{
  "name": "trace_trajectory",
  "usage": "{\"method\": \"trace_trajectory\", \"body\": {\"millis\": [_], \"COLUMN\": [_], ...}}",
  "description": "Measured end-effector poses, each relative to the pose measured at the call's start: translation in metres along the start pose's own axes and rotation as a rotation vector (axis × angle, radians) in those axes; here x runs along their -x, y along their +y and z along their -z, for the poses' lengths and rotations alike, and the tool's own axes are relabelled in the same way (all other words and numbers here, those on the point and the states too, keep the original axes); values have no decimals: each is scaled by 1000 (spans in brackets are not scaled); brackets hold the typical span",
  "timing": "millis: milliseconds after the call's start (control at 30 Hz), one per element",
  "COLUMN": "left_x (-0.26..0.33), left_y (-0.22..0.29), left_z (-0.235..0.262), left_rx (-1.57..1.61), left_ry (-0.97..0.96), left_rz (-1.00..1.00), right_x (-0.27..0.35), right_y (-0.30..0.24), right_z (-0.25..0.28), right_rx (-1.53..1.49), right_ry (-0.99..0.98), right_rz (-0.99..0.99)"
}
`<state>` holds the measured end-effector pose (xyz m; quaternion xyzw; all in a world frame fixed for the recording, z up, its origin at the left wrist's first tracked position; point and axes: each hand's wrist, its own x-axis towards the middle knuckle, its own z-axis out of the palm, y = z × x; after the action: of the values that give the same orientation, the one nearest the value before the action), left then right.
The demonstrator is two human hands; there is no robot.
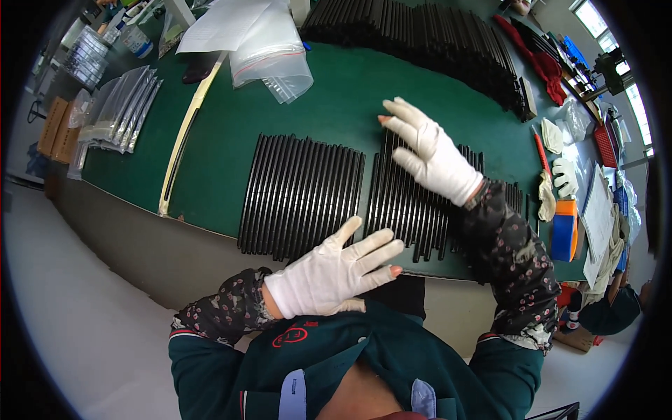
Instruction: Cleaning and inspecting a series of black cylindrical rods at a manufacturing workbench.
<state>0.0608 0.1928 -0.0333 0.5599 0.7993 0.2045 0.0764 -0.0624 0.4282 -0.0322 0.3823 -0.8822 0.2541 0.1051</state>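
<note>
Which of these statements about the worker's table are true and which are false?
1. Both hands wear white gloves. True: the left hand and the right hand are gloved.
2. The right hand lies over a row of black strips. True.
3. The table has a red top. False: it is green.
4. The left hand holds a pair of scissors. False: it is open, fingers spread, holding nothing.
5. Clear plastic bags lie at the far side. True.
</note>
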Motion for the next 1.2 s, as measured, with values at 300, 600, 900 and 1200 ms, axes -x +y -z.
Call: {"method": "trace_trajectory", "body": {"millis": [300, 600, 900, 1200], "left_x": [-33, -31, -65, -77], "left_y": [-4, -5, 30, 25], "left_z": [-9, -3, -23, -26], "left_rx": [-86, -120, 39, -110], "left_ry": [133, 71, 97, 80], "left_rz": [135, 112, -65, 39], "right_x": [0, 22, 94, 52], "right_y": [1, -32, -21, 27], "right_z": [-28, 2, 56, 58], "right_rx": [25, 53, 486, -422], "right_ry": [79, 233, -173, -29], "right_rz": [-249, -104, -185, -319]}}
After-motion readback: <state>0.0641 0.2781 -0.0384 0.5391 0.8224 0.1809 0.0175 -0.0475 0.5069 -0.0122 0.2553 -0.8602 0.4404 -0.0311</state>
